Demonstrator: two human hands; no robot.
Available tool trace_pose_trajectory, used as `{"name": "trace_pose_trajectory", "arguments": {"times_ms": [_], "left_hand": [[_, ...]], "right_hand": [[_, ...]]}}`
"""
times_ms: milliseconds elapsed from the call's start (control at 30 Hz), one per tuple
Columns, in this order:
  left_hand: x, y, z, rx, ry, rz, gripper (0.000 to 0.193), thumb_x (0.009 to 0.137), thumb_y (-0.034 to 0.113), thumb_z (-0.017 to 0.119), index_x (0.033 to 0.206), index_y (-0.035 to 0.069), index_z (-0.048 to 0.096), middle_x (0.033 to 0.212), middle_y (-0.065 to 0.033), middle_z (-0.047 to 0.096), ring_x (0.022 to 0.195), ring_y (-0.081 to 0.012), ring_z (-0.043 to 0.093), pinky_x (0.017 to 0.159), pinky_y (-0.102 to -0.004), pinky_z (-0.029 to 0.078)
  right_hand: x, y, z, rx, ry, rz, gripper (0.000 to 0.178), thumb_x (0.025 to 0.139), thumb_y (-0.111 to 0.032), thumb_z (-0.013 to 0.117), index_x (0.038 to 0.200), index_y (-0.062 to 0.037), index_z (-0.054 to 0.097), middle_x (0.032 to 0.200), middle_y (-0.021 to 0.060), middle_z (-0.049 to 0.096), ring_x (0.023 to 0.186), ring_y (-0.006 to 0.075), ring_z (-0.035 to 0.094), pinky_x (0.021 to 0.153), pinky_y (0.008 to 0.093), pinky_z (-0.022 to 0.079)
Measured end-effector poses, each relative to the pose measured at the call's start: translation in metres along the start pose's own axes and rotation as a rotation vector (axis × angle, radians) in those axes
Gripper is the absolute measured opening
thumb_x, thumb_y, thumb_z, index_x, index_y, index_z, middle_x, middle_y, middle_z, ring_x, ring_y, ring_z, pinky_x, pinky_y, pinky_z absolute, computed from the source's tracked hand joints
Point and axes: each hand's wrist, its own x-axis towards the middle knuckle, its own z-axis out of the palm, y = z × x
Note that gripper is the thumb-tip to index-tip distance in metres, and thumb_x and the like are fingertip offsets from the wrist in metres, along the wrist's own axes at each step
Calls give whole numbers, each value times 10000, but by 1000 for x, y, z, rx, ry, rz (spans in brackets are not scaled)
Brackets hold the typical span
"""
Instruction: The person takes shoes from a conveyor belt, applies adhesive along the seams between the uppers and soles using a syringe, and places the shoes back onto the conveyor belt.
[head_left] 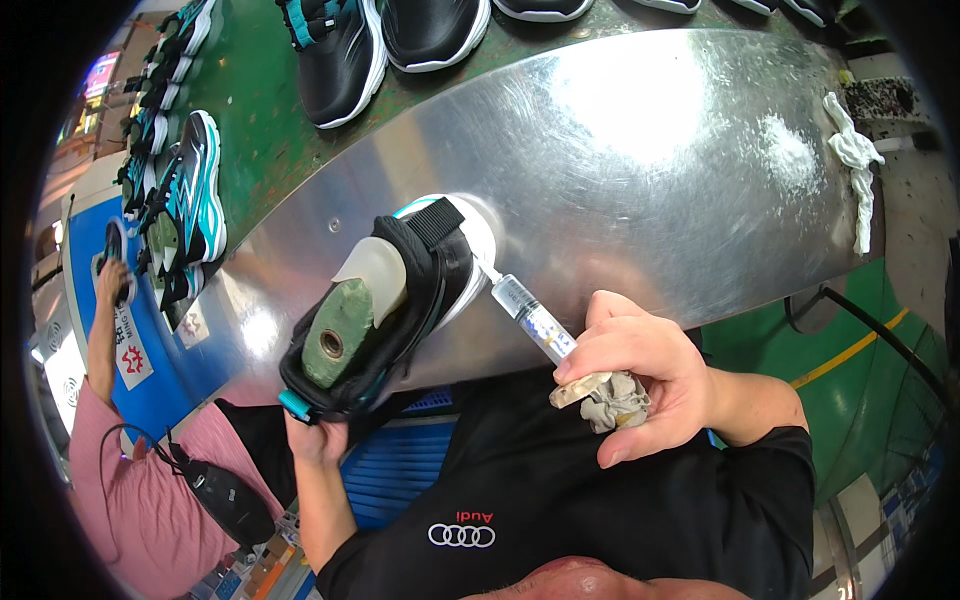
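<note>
A black sports shoe (pixel 413 327) with a white and teal sole is tilted over the metal worktop, toe toward the far right. Inside it sits a green shoe last (pixel 341 335) with a metal-rimmed hole and a pale upper part. My left hand (pixel 318 440) holds the shoe at its heel, near a teal tab; its fingers are mostly hidden. In my right hand (pixel 650 375) is a clear syringe (pixel 533 318), its white nozzle right by the sole edge near the toe. The same hand clutches a crumpled greyish wad (pixel 614 402) against the palm.
The curved metal worktop (pixel 540 130) carries a patch of white powder (pixel 790 155) and a twisted white cloth (pixel 855 160). Beyond are several black shoes (pixel 340 60) on a green surface, more shoes (pixel 195 190) at left. A person in a pink top (pixel 190 490) handles another shoe there.
</note>
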Motion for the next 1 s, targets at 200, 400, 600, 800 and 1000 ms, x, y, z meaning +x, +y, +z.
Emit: {"name": "trace_pose_trajectory", "arguments": {"times_ms": [200, 400, 600, 800, 1000], "left_hand": [[-32, -47, 49, 8, -68, -42, 743, 805, 148, 646, 1402, -21, 238, 1384, -183, 399, 1245, -314, 439, 1052, -439, 348], [-40, -73, 78, -231, -252, -245, 814, 736, 104, 696, 1383, -62, 230, 1318, -214, 452, 1174, -335, 507, 999, -452, 410], [-34, -80, 99, -204, -293, -308, 833, 644, 41, 655, 1377, -41, 268, 1319, -215, 449, 1209, -330, 478, 1018, -446, 390], [-17, -92, 103, -511, -595, -601, 777, 633, -77, 527, 1373, -30, 295, 1302, -207, 471, 1215, -330, 472, 1008, -447, 390], [0, -112, 136, -596, -733, -668, 510, 792, -74, 523, 1294, -26, 442, 1297, -182, 497, 1230, -318, 453, 1055, -458, 323]], "right_hand": [[-3, -9, 11, -51, 0, 37, 496, 659, -249, 811, 1063, -37, 617, 928, 42, 661, 706, 168, 465, 679, 280, 358], [-3, -29, 18, -54, -22, 79, 503, 657, -252, 814, 1069, -36, 620, 944, 52, 653, 717, 167, 459, 687, 286, 357], [-6, -50, 22, -48, -78, 164, 566, 663, -339, 817, 1064, 7, 617, 902, 37, 679, 705, 129, 360, 622, 255, 302], [-11, -92, 18, -102, -181, 243, 552, 638, -363, 827, 1011, 0, 643, 882, 44, 684, 646, 139, 395, 613, 277, 279], [-33, -133, 17, -155, -145, 329, 547, 632, -395, 828, 988, -20, 648, 866, 46, 690, 618, 127, 411, 601, 276, 264]]}}
